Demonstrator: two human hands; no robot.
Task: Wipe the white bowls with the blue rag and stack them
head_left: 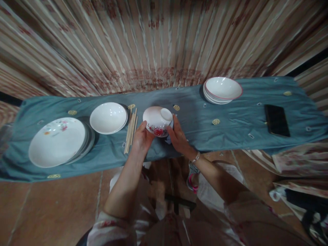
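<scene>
A white bowl with red flowers is tipped so that its foot ring faces up and to the right. My left hand is closed on its left rim, and my right hand grips its right side. Under the right fingers shows a bit of pale bluish cloth, partly hidden by the bowl and the hand. Just left of my left hand, several wooden chopsticks lie side by side on the blue tablecloth.
Stacked flowered plates stand at the far left, beside white bowls. Red-rimmed bowls are stacked at the back right. A black phone lies near the right end. Pleated curtains hang behind the table.
</scene>
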